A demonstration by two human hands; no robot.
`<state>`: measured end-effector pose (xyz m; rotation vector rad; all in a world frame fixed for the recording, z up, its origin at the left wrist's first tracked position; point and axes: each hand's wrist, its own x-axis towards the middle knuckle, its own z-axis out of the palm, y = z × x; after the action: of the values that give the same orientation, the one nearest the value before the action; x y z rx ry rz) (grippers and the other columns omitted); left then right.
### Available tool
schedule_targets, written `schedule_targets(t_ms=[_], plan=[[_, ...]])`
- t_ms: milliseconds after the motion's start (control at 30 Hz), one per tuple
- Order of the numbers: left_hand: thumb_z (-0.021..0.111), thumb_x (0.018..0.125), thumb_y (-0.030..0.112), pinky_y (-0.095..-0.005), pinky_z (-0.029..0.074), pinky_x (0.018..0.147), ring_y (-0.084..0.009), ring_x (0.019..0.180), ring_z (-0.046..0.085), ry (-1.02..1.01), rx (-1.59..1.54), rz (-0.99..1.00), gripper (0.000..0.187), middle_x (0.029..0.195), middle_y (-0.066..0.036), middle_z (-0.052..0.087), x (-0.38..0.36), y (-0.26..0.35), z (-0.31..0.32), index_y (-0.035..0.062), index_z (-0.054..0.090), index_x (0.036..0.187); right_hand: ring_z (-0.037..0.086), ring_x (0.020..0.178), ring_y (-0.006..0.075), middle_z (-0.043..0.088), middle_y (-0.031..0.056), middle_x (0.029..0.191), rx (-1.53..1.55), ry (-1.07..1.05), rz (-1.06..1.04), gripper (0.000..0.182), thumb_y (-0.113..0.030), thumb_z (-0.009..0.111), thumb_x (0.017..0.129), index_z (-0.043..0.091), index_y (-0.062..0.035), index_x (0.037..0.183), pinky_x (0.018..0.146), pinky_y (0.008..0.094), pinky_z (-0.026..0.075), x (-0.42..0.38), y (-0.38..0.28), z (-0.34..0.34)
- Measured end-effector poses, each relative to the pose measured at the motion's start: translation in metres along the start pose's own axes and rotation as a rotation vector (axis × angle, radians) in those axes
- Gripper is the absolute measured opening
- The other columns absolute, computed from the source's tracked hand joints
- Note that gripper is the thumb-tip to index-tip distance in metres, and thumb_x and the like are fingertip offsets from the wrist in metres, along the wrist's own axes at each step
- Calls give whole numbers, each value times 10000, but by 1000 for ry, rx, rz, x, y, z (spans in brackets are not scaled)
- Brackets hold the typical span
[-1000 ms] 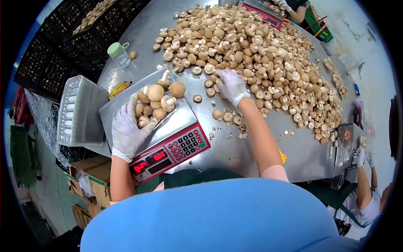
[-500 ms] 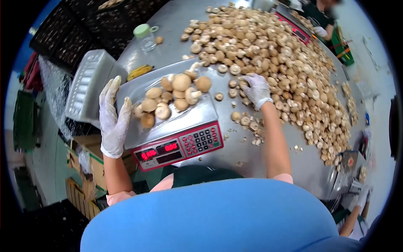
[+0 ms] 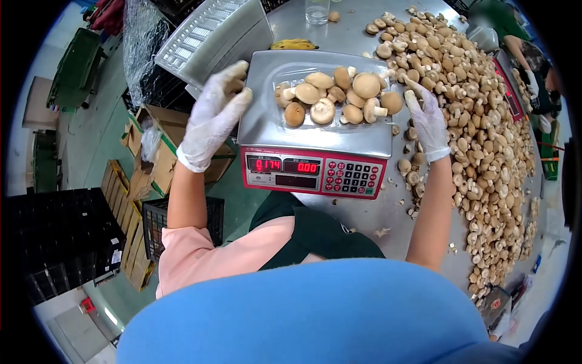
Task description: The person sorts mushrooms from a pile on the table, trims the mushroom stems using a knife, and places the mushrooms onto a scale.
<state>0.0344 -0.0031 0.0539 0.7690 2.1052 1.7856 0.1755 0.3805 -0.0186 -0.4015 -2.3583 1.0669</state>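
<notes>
A clear plastic tray (image 3: pixel 285 126) of brown-capped mushrooms (image 3: pixel 366 85) sits on the metal pan (image 3: pixel 260 97) of a red weighing scale (image 3: pixel 315 173). Its lit display shows 0.174 and 0.00. My left hand (image 3: pixel 213 115), in a white glove, is raised at the pan's left edge with thumb and fingers apart and nothing in it. On the other side my gloved right hand (image 3: pixel 429 124) is beside the tray's right end, near the outermost mushroom (image 3: pixel 391 102). Its fingers are stretched out, and I see nothing held in them.
A large mushroom pile (image 3: pixel 485 145) covers the table's right side. Behind the scale lie bananas (image 3: pixel 294 44), a stack of white trays (image 3: pixel 212 42) and a clear jar (image 3: pixel 317 11). Cardboard boxes (image 3: pixel 160 151) stand at left. Another person (image 3: pixel 506 24) works at far right, by a second scale (image 3: pixel 508 85).
My right hand has come away from the pile to the tray's right end. The view has turned, so the scale appears more central. The weight reading has changed. My left hand stays by the pan.
</notes>
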Motion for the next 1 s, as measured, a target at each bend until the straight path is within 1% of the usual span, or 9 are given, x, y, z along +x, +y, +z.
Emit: schedule_targets(t_ms=[100,133,167,267,500,667,767,867,1000], plan=[[646,977,144,-207,473,780,-77,958,562,-132,-95,-213,605,1112,-36,553,0,-22,4,-50,367,1477,615,1095,324,671,151,1192,-397,-102,-85,334,-289,553,998,648,-70,1232,969,389,472,10,36,13],[625,981,184,-173,451,590,-55,737,571,-165,-29,-259,643,1023,-20,561,3,-25,5,-21,326,1512,610,1101,316,679,143,1160,-527,-97,-262,328,-279,546,993,651,-69,1221,978,396,470,12,49,21],[625,981,184,-173,451,590,-55,737,571,-180,-37,-250,643,1023,-20,561,3,-26,7,-21,326,1512,605,1108,308,687,135,1128,-664,-87,-436,322,-270,539,988,655,-69,1211,987,404,467,13,62,22],[619,961,176,-174,393,413,-52,533,547,-157,108,-315,699,904,-36,584,7,-22,25,15,274,1548,627,1026,279,692,120,1047,-366,-160,-168,260,-196,551,949,688,-44,1109,913,380,491,11,37,21],[539,932,-3,-211,463,467,-82,539,581,-162,-58,-193,647,880,-68,619,8,-28,55,38,295,1530,612,533,180,658,111,684,24,-99,254,230,-228,627,856,718,-23,908,523,348,485,-37,-16,-14],[523,909,-40,-205,492,493,-111,575,618,-306,-90,-194,685,922,-86,617,-17,-9,108,35,264,1539,644,815,320,645,146,849,-44,128,333,180,-192,615,820,656,-50,922,768,409,530,-130,-11,-61],[527,897,-46,-222,539,522,-110,598,610,-533,-157,-193,692,938,-80,597,-29,-12,158,37,273,1535,646,804,327,653,141,849,-293,365,259,163,-170,617,814,651,-48,916,774,417,537,-216,0,-94],[542,903,-20,-214,514,504,-95,591,593,-778,-146,-172,640,913,-59,582,-49,-13,221,58,329,1502,642,816,334,658,132,870,-263,496,471,167,-164,625,802,647,-47,919,785,419,536,-314,-2,-131],[575,923,64,-234,507,566,-83,714,624,-1173,-63,-77,591,855,-43,630,-78,-2,316,108,376,1478,622,706,177,638,95,846,-174,736,785,150,-104,618,810,654,-23,931,632,341,521,-435,-23,-164]])
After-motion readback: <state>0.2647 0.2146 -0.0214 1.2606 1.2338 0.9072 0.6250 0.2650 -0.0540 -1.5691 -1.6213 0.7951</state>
